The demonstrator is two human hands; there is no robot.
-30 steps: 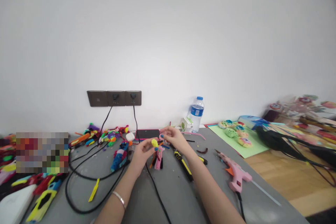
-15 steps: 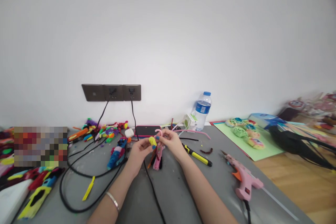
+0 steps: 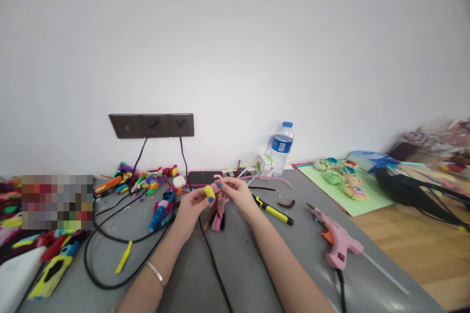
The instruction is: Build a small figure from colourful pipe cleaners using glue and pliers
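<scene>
My left hand [image 3: 188, 209] pinches a small yellow fuzzy piece [image 3: 209, 191] between thumb and fingers. Close beside it, my right hand [image 3: 238, 195] is closed on a curled pink pipe cleaner [image 3: 218, 177]. The two pieces meet at the fingertips; whether they are joined I cannot tell. Just below the hands is a pink fuzzy figure [image 3: 219, 219] with dark and brown strands, partly hidden by the fingers. A yellow-and-black cutter-like tool [image 3: 275, 211] lies to the right of my right hand.
A pink glue gun [image 3: 340, 242] lies at the right, its cord running forward. Black cables [image 3: 211, 259] loop across the grey table. Colourful fuzzy pieces [image 3: 156, 181], a blue fuzzy figure [image 3: 161, 210], a phone [image 3: 204, 178] and a water bottle [image 3: 282, 149] stand or lie farther back.
The camera view has shifted slightly, so everything sits a little higher and to the left. Both hands keep their hold on the yellow and pink pieces, with small finger movements.
</scene>
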